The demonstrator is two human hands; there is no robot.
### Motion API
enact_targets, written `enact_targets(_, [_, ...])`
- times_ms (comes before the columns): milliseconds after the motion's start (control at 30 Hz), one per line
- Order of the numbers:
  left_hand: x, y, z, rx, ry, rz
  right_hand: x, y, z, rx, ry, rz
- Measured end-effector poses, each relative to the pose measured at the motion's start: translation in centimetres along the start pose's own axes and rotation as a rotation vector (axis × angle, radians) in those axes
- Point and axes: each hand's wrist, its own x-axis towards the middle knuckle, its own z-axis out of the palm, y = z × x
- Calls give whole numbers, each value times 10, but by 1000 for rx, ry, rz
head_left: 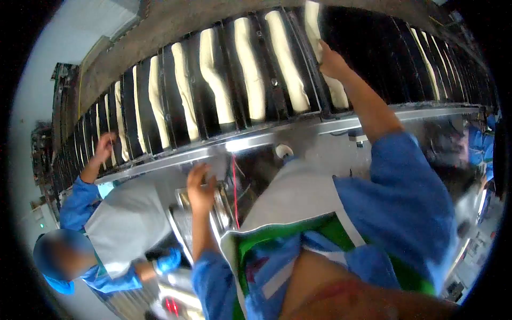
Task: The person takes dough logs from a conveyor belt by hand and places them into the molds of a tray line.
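Note:
My right hand (335, 65) is on a long pale dough strip (336, 93) in a black slotted tray (373, 58), its fingers closed round the strip's middle. The strip's upper end is slightly blurred. Near the front rail, my left hand (201, 192) is raised with its fingers apart and slightly curled, holding nothing. Several similar pale strips lie in the slots to the left, among them one strip (288, 64) directly beside the one at my right hand. Thinner strips (426, 64) show farther right.
A metal rail (240, 143) runs along the tray's front edge. A co-worker (128, 224) in blue sleeves and a pale apron stands at the left, with one hand (105, 146) by the tray. Metal equipment (184, 213) is below my left hand. Blue-clothed figures show far right.

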Motion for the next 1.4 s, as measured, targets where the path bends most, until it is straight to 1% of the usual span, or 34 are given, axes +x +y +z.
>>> enact_targets(33, [-30,-31,-3,46,76,1,3,5,0,-57,-23,-117])
enact_targets(67, [-58,-55,-7,94,151,5,1,9,1,-84,-34,-179])
enact_targets(100, [-86,-59,-10,-48,188,-170,-1,13,2,-111,-42,-241])
enact_targets(133, [-112,-60,-14,-191,229,-346,-8,19,8,-102,86,-310])
enact_targets(200, [-151,-50,-25,-18,251,-431,-21,24,20,-85,326,-453])
enact_targets(233, [-174,-51,-31,-45,249,-563,-22,10,15,-72,157,-163])
enact_targets(267, [-200,-60,-34,-39,259,-582,-28,1,6,-72,145,-182])
enact_targets(300, [-225,-74,-33,-4,313,-553,-20,5,15,-83,130,-157])
enact_targets(333, [-236,-65,-37,34,375,-529,5,29,31,-114,166,-193])
enact_targets(367, [-248,-57,-41,16,420,-608,44,61,47,-167,251,-319])
enact_targets(400, [-261,-60,-47,28,391,-540,86,107,71,-192,448,-483])
enact_targets(433, [-280,-58,-47,160,411,-627,56,80,47,-318,259,-449])
enact_targets(467, [-290,-52,-51,157,416,-712,39,65,36,-277,280,-470])
enact_targets(500, [-308,-54,-49,140,459,-732,18,46,23,-237,300,-492])
enact_targets(533, [-332,-56,-43,85,547,-790,1,32,11,-197,320,-515])
enact_targets(567, [-355,-59,-37,27,640,-841,-21,13,6,-188,480,-667])
enact_targets(600, [-366,-43,-41,171,581,-961,-44,-9,1,-198,653,-809])
enact_targets(633, [-380,-31,-43,221,624,-1040,-60,-46,14,69,524,-759])
enact_targets(667, [-414,-38,-37,270,644,-1098,-90,-85,24,-82,506,-869])
enact_targets(700, [-448,-47,-24,345,716,-1136,-120,-125,36,-223,492,-984])
enact_targets(733, [-478,-52,-15,418,783,-1163,-127,-155,67,-188,325,-976])
enact_targets(767, [-489,-45,-19,432,744,-1289,-163,-207,82,21,77,-1072])
enact_targets(800, [-505,-40,-23,406,787,-1367,-210,-259,97,-112,66,-1161])
enact_targets(833, [-527,-38,-25,410,800,-1425,-222,-289,129,15,-97,-1350])
enact_targets(867, [-547,-34,-26,412,810,-1484,-265,-328,144,53,-207,-1430])
enact_targets(967, [-605,-39,-23,438,873,-1586,-352,-407,206,32,-438,-1586])
enact_targets(1000, [-615,-37,-25,438,872,-1603,-379,-428,218,23,-562,-1578])
enact_targets(1033, [-629,-38,-27,462,883,-1591,-400,-444,242,4,-602,-1708])
enact_targets(1100, [-649,-41,-30,484,892,-1577,-452,-469,271,-36,-760,-1770])
enact_targets(1167, [-659,-43,-29,495,888,-1552,-498,-482,297,-94,-813,-1856])
enact_targets(1233, [-659,-41,-32,486,852,-1532,-544,-492,316,-181,-819,-1964])
enact_targets(1300, [-657,-38,-36,475,835,-1504,-583,-499,332,-211,-842,-2016])
enact_targets(1367, [-657,-36,-38,456,833,-1483,-600,-493,353,-251,-870,-2062])
enact_targets(1400, [-660,-36,-35,480,829,-1504,-604,-485,370,-158,-760,-2121])
